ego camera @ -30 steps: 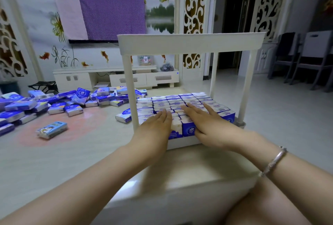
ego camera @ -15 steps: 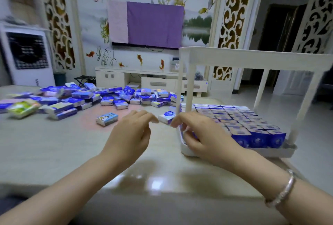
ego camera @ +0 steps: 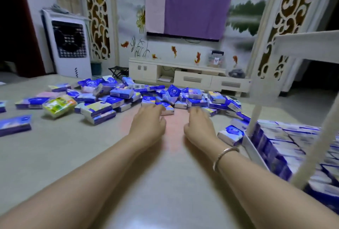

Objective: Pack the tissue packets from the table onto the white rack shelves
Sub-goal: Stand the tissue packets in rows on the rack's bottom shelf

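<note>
A heap of blue and white tissue packets (ego camera: 128,94) is spread across the far side of the beige table (ego camera: 73,151). My left hand (ego camera: 147,122) and my right hand (ego camera: 199,123) stretch out side by side toward the heap, fingers extended, fingertips at its near edge, holding nothing. The white rack (ego camera: 255,148) stands at the right edge, its lower shelf filled with rows of packets (ego camera: 286,142). One loose packet (ego camera: 230,134) lies against the rack's left side. A green and yellow packet (ego camera: 58,104) sits at the left.
More packets lie at the far left edge (ego camera: 14,125). Beyond the table are a white air cooler (ego camera: 67,45), a low TV cabinet (ego camera: 189,74) and a covered TV (ego camera: 189,11). A bracelet (ego camera: 222,156) circles my right wrist.
The view has swung left from the rack to the heap. Both hands left the rack's packed shelf and moved forward and left across the table to the loose packets.
</note>
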`<control>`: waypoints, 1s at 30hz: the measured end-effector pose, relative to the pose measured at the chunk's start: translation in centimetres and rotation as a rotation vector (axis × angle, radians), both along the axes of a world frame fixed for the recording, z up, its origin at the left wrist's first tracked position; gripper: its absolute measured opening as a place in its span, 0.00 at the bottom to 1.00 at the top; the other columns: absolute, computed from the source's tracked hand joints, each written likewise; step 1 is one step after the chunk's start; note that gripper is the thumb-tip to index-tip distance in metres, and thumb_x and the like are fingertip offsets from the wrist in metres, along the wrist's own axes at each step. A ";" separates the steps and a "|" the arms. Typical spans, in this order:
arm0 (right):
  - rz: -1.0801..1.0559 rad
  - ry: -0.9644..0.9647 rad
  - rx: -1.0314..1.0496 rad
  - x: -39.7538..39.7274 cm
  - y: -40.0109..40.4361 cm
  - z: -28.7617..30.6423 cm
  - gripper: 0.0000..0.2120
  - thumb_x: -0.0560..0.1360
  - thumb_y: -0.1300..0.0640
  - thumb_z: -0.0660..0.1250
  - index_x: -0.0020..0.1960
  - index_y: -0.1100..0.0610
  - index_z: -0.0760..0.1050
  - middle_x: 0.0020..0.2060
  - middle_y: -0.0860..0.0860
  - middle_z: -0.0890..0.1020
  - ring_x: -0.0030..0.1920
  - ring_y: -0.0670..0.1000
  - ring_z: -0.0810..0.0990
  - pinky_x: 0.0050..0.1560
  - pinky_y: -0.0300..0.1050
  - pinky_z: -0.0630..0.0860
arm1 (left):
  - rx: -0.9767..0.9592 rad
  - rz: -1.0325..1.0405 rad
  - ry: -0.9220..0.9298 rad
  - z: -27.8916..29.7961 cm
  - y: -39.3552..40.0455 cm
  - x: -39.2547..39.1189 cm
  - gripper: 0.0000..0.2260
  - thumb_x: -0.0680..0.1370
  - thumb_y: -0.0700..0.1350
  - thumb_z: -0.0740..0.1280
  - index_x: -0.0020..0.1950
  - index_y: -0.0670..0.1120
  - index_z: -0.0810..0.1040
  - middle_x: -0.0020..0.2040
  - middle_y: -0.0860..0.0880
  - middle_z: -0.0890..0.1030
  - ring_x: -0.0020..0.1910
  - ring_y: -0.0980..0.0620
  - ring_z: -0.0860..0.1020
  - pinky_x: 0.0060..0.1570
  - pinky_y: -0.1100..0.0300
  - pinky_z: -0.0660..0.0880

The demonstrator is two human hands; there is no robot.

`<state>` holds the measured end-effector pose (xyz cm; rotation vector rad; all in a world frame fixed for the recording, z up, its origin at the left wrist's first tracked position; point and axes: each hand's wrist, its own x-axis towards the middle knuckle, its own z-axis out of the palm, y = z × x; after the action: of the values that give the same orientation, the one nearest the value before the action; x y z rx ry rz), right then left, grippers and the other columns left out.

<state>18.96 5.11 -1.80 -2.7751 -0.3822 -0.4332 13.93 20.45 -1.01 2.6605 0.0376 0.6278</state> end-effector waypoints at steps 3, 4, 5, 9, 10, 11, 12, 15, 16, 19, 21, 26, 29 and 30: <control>-0.078 -0.077 -0.065 4.6 0.5 -0.3 0.28 0.74 0.61 0.60 0.73 0.57 0.58 0.72 0.58 0.62 0.73 0.60 0.58 0.71 0.54 0.61 | 0.047 0.021 0.122 0.2 0.1 4.8 0.20 0.77 0.49 0.60 0.70 0.52 0.68 0.68 0.46 0.70 0.65 0.41 0.69 0.62 0.51 0.68; -0.097 -0.089 -0.077 5.9 0.5 -0.3 0.29 0.75 0.62 0.60 0.75 0.55 0.56 0.75 0.58 0.57 0.75 0.60 0.53 0.72 0.55 0.59 | 0.054 0.025 0.174 0.1 0.1 6.2 0.21 0.78 0.51 0.60 0.71 0.54 0.67 0.69 0.46 0.68 0.66 0.40 0.68 0.63 0.51 0.67; -0.115 -0.103 -0.091 7.2 0.5 -0.2 0.30 0.76 0.61 0.59 0.75 0.53 0.55 0.76 0.57 0.53 0.76 0.60 0.49 0.72 0.56 0.56 | 0.059 0.030 0.218 -0.2 0.0 7.5 0.21 0.77 0.53 0.60 0.71 0.56 0.66 0.70 0.45 0.66 0.66 0.40 0.68 0.63 0.51 0.67; -0.144 -0.094 -0.137 11.4 0.2 0.3 0.32 0.77 0.57 0.61 0.77 0.48 0.50 0.78 0.55 0.43 0.77 0.62 0.43 0.72 0.62 0.52 | 0.065 0.036 0.283 -1.4 -0.3 10.9 0.18 0.75 0.55 0.62 0.64 0.54 0.71 0.69 0.42 0.65 0.63 0.38 0.70 0.60 0.51 0.69; -0.128 -0.064 -0.138 12.2 0.2 0.5 0.34 0.77 0.56 0.62 0.77 0.47 0.49 0.78 0.55 0.42 0.77 0.62 0.42 0.72 0.63 0.51 | 0.066 0.035 0.277 -1.6 -0.4 11.2 0.17 0.75 0.54 0.63 0.62 0.52 0.71 0.68 0.41 0.66 0.62 0.38 0.70 0.59 0.51 0.70; -0.108 -0.036 -0.147 12.9 0.1 0.7 0.34 0.77 0.55 0.62 0.77 0.46 0.48 0.78 0.55 0.42 0.77 0.62 0.43 0.72 0.64 0.49 | 0.068 0.035 0.261 -1.7 -0.5 11.3 0.17 0.75 0.53 0.65 0.61 0.51 0.70 0.67 0.41 0.68 0.62 0.38 0.71 0.58 0.51 0.70; -0.090 -0.017 -0.169 13.5 0.1 0.7 0.33 0.77 0.53 0.62 0.77 0.46 0.48 0.78 0.56 0.46 0.76 0.62 0.46 0.72 0.65 0.48 | 0.069 0.034 0.241 -1.6 -0.5 11.4 0.16 0.75 0.52 0.66 0.60 0.50 0.70 0.66 0.41 0.69 0.61 0.38 0.71 0.56 0.50 0.70; -0.068 -0.051 -0.219 13.9 0.0 0.4 0.27 0.77 0.54 0.60 0.74 0.47 0.57 0.72 0.57 0.63 0.72 0.60 0.62 0.72 0.66 0.46 | 0.016 0.016 0.171 -1.1 -0.5 10.8 0.09 0.75 0.43 0.64 0.54 0.48 0.70 0.59 0.42 0.72 0.56 0.40 0.73 0.48 0.52 0.70; -0.056 -0.100 -0.212 13.5 -0.1 0.1 0.25 0.77 0.53 0.60 0.72 0.48 0.60 0.69 0.56 0.67 0.70 0.59 0.66 0.73 0.65 0.48 | -0.032 0.008 0.154 -0.9 -0.4 10.5 0.07 0.75 0.41 0.63 0.51 0.47 0.69 0.57 0.43 0.72 0.54 0.40 0.73 0.45 0.53 0.70; 0.002 -0.172 -0.119 11.2 -0.3 0.1 0.24 0.75 0.53 0.63 0.70 0.48 0.63 0.64 0.55 0.71 0.62 0.60 0.73 0.69 0.57 0.61 | -0.186 -0.015 0.085 -0.2 -0.3 9.1 0.09 0.73 0.41 0.65 0.51 0.45 0.69 0.54 0.45 0.71 0.51 0.42 0.73 0.43 0.53 0.70; 0.030 -0.151 0.027 8.8 -0.5 0.6 0.26 0.73 0.55 0.64 0.70 0.48 0.64 0.61 0.54 0.73 0.59 0.59 0.75 0.56 0.52 0.70 | -0.290 -0.030 0.028 0.7 -0.6 7.5 0.13 0.73 0.42 0.66 0.56 0.45 0.70 0.56 0.46 0.71 0.50 0.45 0.72 0.43 0.55 0.67; 0.145 -0.065 0.616 0.5 -1.2 2.2 0.21 0.71 0.57 0.67 0.63 0.47 0.69 0.45 0.51 0.81 0.45 0.54 0.78 0.46 0.50 0.75 | -0.518 -0.111 -0.047 3.2 -1.9 1.8 0.18 0.78 0.43 0.61 0.69 0.49 0.68 0.66 0.46 0.71 0.63 0.49 0.70 0.55 0.59 0.66; 0.284 -0.025 0.785 -6.0 -2.2 3.9 0.16 0.73 0.53 0.70 0.58 0.47 0.71 0.39 0.48 0.82 0.38 0.48 0.79 0.43 0.45 0.77 | -0.563 -0.183 -0.021 4.1 -3.2 -3.3 0.19 0.79 0.42 0.57 0.70 0.53 0.70 0.64 0.46 0.73 0.64 0.43 0.71 0.63 0.50 0.69; 0.320 -0.015 0.819 -8.2 -2.9 4.5 0.14 0.73 0.52 0.70 0.57 0.47 0.72 0.37 0.46 0.82 0.36 0.45 0.78 0.40 0.41 0.76 | -0.576 -0.219 -0.010 4.4 -3.9 -5.1 0.19 0.79 0.42 0.56 0.69 0.54 0.71 0.63 0.45 0.73 0.63 0.42 0.71 0.64 0.48 0.70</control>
<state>10.73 2.22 2.68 -1.8818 -0.5017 -0.4098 8.87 16.59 3.40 2.0692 -0.0654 0.4705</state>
